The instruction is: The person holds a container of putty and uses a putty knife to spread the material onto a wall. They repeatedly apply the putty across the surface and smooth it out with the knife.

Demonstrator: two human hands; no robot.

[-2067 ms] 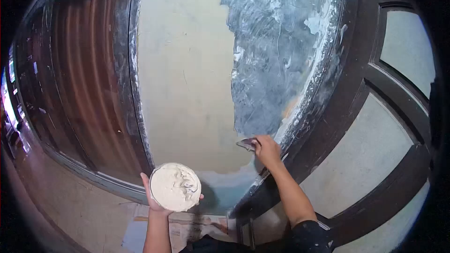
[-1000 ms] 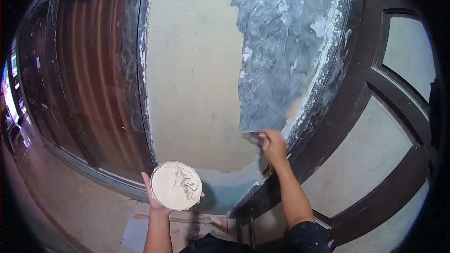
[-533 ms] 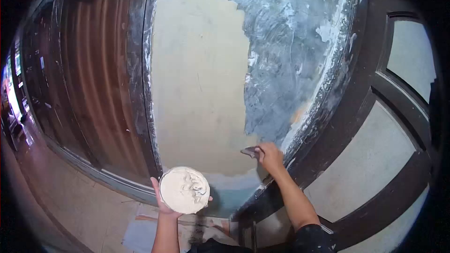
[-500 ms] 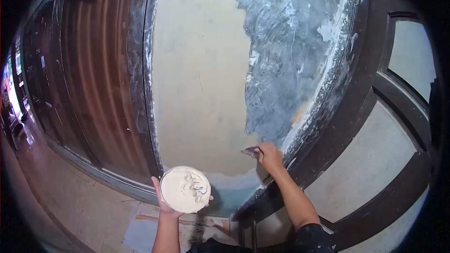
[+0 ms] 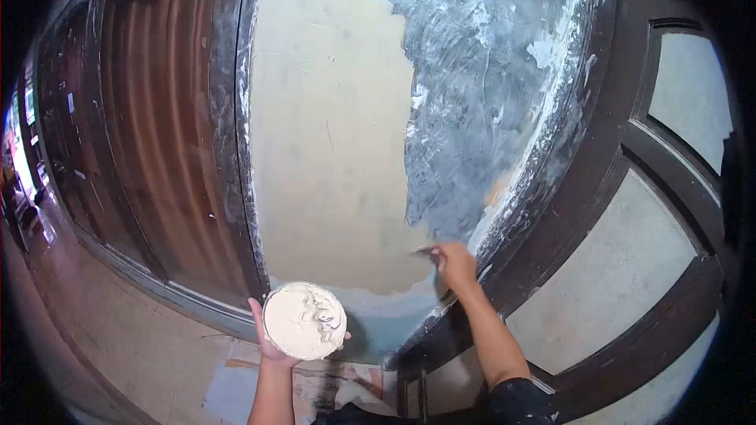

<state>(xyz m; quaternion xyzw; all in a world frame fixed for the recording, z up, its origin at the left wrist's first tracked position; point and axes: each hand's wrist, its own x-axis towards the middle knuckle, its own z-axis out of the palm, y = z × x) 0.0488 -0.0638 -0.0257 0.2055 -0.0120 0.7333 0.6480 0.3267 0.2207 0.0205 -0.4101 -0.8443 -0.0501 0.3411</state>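
My left hand holds a round tub of cream-coloured putty from below, with the thumb along its left side and fingertips showing at its right. The putty surface is smooth on the left and stirred up on the right. In my right hand is a putty knife, its thin blade pointing left against the lower wall panel. A beige putty coat covers the left part of that panel. Bare, streaky grey-blue wall shows on the right. How hard the blade presses cannot be seen.
Left of the panel stands a dark wooden frame with a brown glossy pane. To the right is a dark door with pale inset panels. Paper sheets lie on the tiled floor below.
The view has shifted slightly, so the tub and left hand appear a little further left. My right hand has turned the putty knife, and its blade now shows nearly edge-on.
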